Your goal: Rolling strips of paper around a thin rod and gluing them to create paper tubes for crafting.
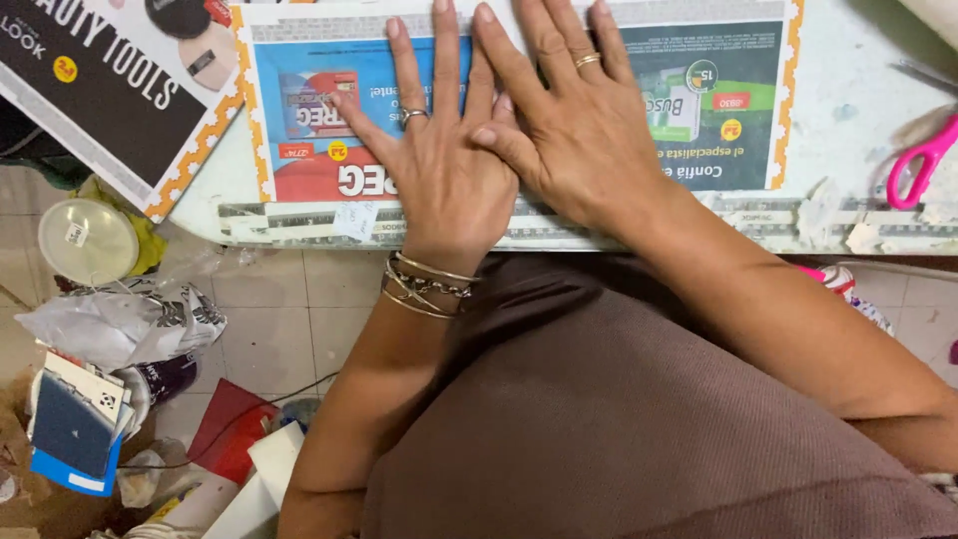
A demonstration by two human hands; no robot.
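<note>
My brown skirt fills the bottom of the view, closest to my eyes; above it my two forearms reach forward to the table. My left hand lies flat with the fingers spread, palm down on a sheet of printed paper, bracelets at the wrist and a ring on one finger; my right hand is flat and open too, its thumb side just overlapping the left one, also pressing down on the same sheet. Neither hand grips anything; both simply press. The paper lies on the table right at its near edge, a colourful advertising page with an orange zigzag border, and its far side runs out of view at the top. I judge it thin, light and floppy, easy to crease or tear, likely to slide on the smooth top; a corner or the near edge would be the place to pinch it. Strips of paper and tape run along the table's front edge; pink scissors lie well off to the right; a black printed sheet hangs over the left corner. Down on the tiled floor to my left sit a round plastic lid, crumpled bags, and a blue card.
</note>
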